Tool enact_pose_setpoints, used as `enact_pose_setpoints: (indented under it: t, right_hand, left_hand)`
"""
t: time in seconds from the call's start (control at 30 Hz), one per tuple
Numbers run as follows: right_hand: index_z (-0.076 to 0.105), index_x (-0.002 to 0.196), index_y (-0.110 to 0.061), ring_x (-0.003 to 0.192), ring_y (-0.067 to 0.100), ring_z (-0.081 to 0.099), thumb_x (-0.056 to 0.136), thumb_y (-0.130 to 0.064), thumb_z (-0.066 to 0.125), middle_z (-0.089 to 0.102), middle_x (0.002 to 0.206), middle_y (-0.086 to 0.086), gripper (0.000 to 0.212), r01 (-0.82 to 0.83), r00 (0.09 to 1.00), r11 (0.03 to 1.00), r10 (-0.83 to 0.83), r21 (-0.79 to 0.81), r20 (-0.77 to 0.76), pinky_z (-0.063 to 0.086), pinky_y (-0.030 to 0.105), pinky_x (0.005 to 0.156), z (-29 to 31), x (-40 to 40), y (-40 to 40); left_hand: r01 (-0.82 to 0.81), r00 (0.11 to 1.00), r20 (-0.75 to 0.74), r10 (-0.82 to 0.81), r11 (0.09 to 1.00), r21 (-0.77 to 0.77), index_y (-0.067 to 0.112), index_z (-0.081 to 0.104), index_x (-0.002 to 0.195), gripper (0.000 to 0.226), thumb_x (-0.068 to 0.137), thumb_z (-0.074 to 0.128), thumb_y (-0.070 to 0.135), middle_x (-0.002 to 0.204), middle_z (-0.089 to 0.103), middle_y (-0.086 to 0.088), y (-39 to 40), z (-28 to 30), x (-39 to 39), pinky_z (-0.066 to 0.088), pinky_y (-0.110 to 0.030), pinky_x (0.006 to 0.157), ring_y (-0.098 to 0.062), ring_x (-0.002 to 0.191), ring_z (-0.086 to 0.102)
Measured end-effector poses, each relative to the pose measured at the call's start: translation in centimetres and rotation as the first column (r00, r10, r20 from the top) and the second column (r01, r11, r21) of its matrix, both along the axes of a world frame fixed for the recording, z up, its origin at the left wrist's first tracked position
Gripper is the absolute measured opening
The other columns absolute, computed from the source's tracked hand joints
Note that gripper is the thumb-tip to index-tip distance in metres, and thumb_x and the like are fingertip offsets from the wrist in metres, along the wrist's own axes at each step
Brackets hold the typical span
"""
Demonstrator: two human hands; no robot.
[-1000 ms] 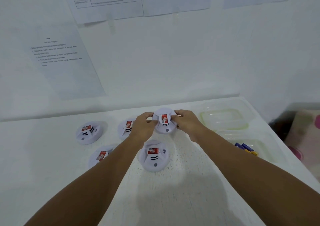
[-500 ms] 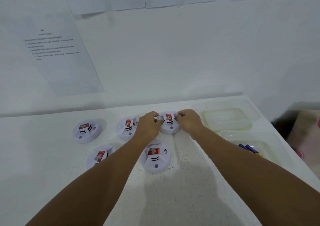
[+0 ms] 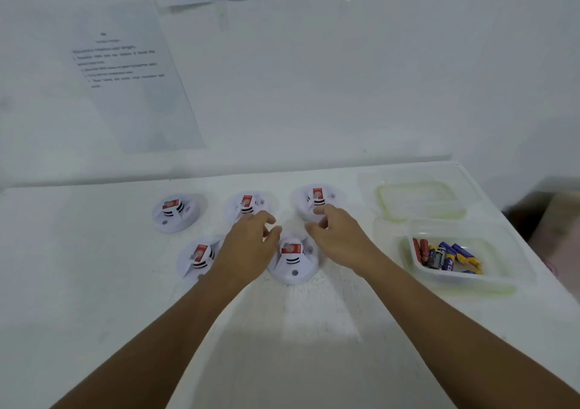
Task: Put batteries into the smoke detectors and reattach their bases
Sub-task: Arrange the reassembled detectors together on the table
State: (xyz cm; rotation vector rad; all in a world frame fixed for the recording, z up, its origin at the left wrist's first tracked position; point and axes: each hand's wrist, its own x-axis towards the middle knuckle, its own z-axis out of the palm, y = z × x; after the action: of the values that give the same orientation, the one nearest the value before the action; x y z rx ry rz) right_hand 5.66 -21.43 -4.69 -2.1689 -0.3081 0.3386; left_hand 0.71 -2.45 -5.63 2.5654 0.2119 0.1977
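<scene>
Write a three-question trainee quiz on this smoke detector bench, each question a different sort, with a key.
1. Count: how many smoke detectors stand on the white table?
2. True or false: the left hand is gripping a battery.
3. Multiple choice: where are the loose batteries?
A. In the clear tub at the right
B. Scattered among the detectors
C. In the right hand

Key
1. Five: three in the far row, two nearer.
2. False. Both hands are empty, fingers loosely curled above the detectors.
3. A. The tub's lid lies just beyond it.
</scene>
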Motion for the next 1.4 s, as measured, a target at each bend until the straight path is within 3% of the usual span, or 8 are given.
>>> enact_pose_setpoints:
  t: [0.2, 0.4, 0.5, 0.67, 0.87, 1.0, 1.23, 1.4]
  right_hand:
    - [0.056, 0.088, -0.008, 0.074, 0.024, 0.048, 0.088, -0.043, 0.063, 0.051, 0.084, 0.006, 0.036, -0.069, 0.976, 0.997, 0.073, 0.027, -0.207, 0.034, 0.036, 0.071, -1.8, -2.1, -1.0]
    - [0.046, 0.134, -0.045, 0.124, 0.014, 0.042, 0.08, -0.048, 0.078, 0.039, 0.124, -0.008, 0.063, -0.216, 0.972, 0.973, 0.206, -0.082, -0.116, 0.045, 0.039, 0.106, -3.0, -3.3, -1.4]
    - [0.038, 0.137, -0.052, 0.123, 0.017, 0.037, 0.077, -0.054, 0.076, 0.044, 0.126, -0.007, 0.07, -0.201, 0.979, 0.979, 0.201, -0.037, -0.012, 0.044, 0.047, 0.108, -3.9, -3.7, -1.4]
    - [0.027, 0.155, -0.039, 0.124, 0.009, 0.055, 0.089, -0.033, 0.077, 0.056, 0.14, -0.014, 0.083, -0.253, 0.963, 0.965, 0.245, 0.071, 0.109, 0.052, 0.038, 0.103, -3.5, -4.4, -1.3]
    - [0.023, 0.155, -0.042, 0.127, 0.011, 0.056, 0.085, -0.037, 0.071, 0.053, 0.144, -0.017, 0.085, -0.222, 0.971, 0.974, 0.216, 0.051, 0.099, 0.049, 0.048, 0.107, -2.7, -3.1, -0.6]
    - [0.044, 0.143, -0.038, 0.11, 0.008, 0.066, 0.087, -0.027, 0.07, 0.066, 0.124, -0.02, 0.062, -0.171, 0.977, 0.984, 0.161, 0.056, 0.142, 0.051, 0.043, 0.104, -3.3, -3.2, -0.3]
    - [0.032, 0.156, -0.029, 0.098, 0.01, 0.068, 0.084, -0.038, 0.063, 0.071, 0.114, -0.015, 0.078, -0.221, 0.957, 0.974, 0.206, 0.056, 0.205, 0.057, 0.04, 0.09, -4.0, -3.5, -0.2]
    - [0.026, 0.159, -0.028, 0.098, 0.013, 0.069, 0.086, -0.032, 0.064, 0.071, 0.115, -0.012, 0.083, -0.247, 0.951, 0.966, 0.228, 0.071, 0.207, 0.058, 0.044, 0.086, -4.3, -3.3, -0.3]
  left_hand:
    - [0.008, 0.998, -0.056, -0.004, 0.997, 0.074, 0.007, 0.062, 0.126, 0.043, 0.108, 0.033, 0.033, 0.122, 0.059, -0.01, -0.3, -2.0, -2.9, 0.046, -0.037, 0.09, -0.028, 0.109, 0.055]
    - [0.018, 0.999, -0.042, -0.016, 0.999, 0.04, 0.004, 0.07, 0.102, 0.02, 0.088, 0.079, 0.015, 0.094, 0.069, -0.013, -0.9, -3.4, -4.1, 0.052, -0.047, 0.067, -0.034, 0.084, 0.059]
    - [0.023, 0.995, 0.098, -0.019, 0.999, -0.034, 0.008, 0.065, 0.114, 0.019, 0.106, 0.054, 0.021, 0.108, 0.066, -0.007, -1.0, -4.0, -4.5, 0.048, -0.042, 0.083, -0.027, 0.098, 0.056]
    - [0.002, 0.992, 0.115, 0.045, 0.925, -0.379, 0.023, 0.048, 0.124, 0.016, 0.111, 0.043, 0.029, 0.087, 0.066, 0.01, -1.6, -3.5, -5.2, 0.046, -0.014, 0.06, 0.001, 0.075, 0.063]
    - [0.064, 0.985, 0.169, 0.018, 0.882, -0.466, 0.025, 0.048, 0.147, 0.036, 0.111, 0.04, 0.021, 0.129, 0.061, 0.017, -1.8, -2.9, -4.3, 0.042, -0.001, 0.087, 0.019, 0.115, 0.053]
    - [0.058, 0.982, 0.188, 0.03, 0.891, -0.45, 0.025, 0.046, 0.154, 0.043, 0.112, 0.04, 0.028, 0.144, 0.058, 0.015, -1.3, -4.5, -3.7, 0.045, -0.016, 0.106, 0.006, 0.131, 0.051]
    - [0.044, 0.98, 0.189, 0.056, 0.872, -0.487, 0.03, 0.048, 0.151, 0.04, 0.113, 0.039, 0.027, 0.134, 0.057, 0.028, -1.2, -5.2, -3.6, 0.041, -0.002, 0.094, 0.024, 0.12, 0.049]
    - [0.036, 0.982, 0.179, 0.063, 0.864, -0.502, 0.028, 0.046, 0.155, 0.043, 0.113, 0.039, 0.033, 0.148, 0.056, 0.017, -0.8, -6.0, -3.3, 0.043, -0.025, 0.113, 0.004, 0.136, 0.049]
